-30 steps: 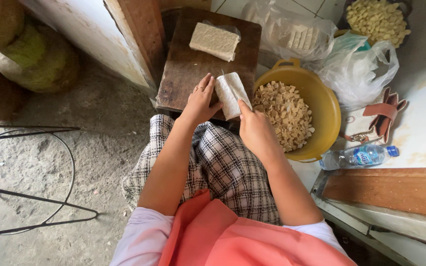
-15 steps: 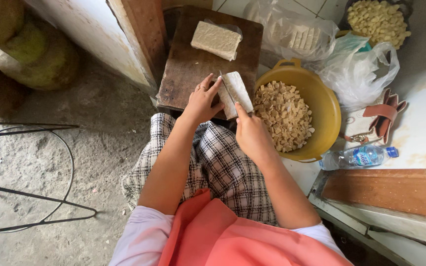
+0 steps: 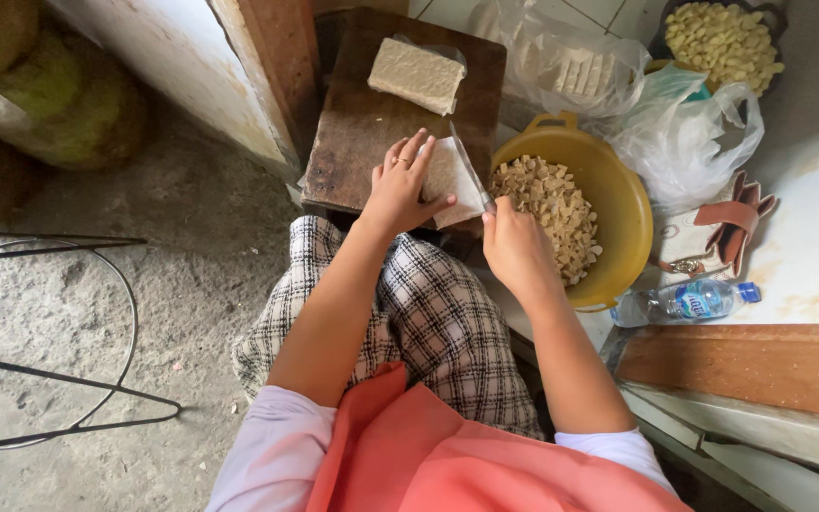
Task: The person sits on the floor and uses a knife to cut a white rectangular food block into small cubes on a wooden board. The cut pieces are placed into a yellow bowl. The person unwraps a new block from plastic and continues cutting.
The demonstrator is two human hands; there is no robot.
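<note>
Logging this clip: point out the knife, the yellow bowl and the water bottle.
knife [image 3: 467, 169], head view, middle of the blade
yellow bowl [image 3: 629, 213], head view, bare inner wall on its right
water bottle [image 3: 680, 303], head view, middle of its body

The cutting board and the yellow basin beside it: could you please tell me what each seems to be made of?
The cutting board looks like dark, worn wood: visible grain, stained matt surface. The yellow basin appears to be moulded plastic: smooth, slightly glossy wall with a moulded loop handle.

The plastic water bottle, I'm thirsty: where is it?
In the head view, the water bottle lies on its side at right, just right of the yellow bowl, below the brown pouch.
</note>
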